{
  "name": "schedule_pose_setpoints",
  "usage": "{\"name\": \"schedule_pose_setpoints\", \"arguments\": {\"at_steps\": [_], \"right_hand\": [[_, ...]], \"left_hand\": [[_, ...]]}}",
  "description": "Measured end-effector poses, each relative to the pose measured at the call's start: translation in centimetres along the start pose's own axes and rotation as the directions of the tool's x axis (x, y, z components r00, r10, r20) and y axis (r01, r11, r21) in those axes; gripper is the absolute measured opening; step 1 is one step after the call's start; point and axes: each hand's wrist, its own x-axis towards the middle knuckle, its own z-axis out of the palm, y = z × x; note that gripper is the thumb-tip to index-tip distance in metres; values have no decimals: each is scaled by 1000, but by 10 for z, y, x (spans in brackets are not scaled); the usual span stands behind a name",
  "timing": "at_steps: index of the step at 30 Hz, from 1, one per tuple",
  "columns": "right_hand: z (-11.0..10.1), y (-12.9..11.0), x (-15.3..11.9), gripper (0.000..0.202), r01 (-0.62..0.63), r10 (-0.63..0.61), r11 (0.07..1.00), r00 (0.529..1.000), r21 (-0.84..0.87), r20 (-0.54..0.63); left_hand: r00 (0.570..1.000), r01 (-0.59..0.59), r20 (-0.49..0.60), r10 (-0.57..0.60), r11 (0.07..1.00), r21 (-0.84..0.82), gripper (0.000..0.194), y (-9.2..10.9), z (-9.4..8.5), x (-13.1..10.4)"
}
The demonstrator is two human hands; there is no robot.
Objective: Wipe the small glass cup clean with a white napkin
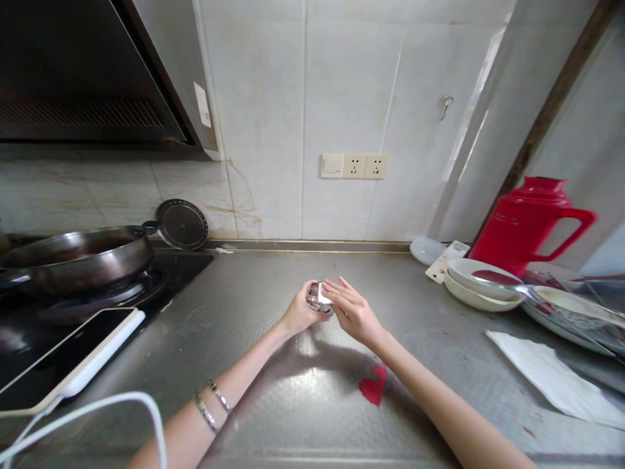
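My left hand (301, 309) is wrapped round a small, round, glassy jar-like thing (314, 298) with clear and brownish parts, held just above the steel counter. Its exact kind is too small to make out. A white piece (323, 294), like folded tissue or paper, lies against the side of it. My right hand (355, 314) presses on that white piece from the right, with its fingers close together and partly hiding it. On the counter below my right forearm is a torn red scrap (374, 385).
To the left, a steel pan (78, 260) sits on the stove, with a phone (73, 365) and white cable (122, 398) nearer me. At right stand a red thermos (522, 225), white bowls (481, 296), plates and a white napkin (551, 378). Sockets (355, 167) are on the tiled wall.
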Motion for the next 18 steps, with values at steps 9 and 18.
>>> {"name": "schedule_pose_setpoints", "arguments": {"at_steps": [9,18], "right_hand": [[1,1,0,36,-4,4,1000,1000,2,1],[-2,-4,0,37,115,-114,993,992,-6,62]], "left_hand": [[999,-44,20,44,999,31,75,-5,-1,0],[999,-47,12,47,999,-14,82,-8,-4,3]]}}
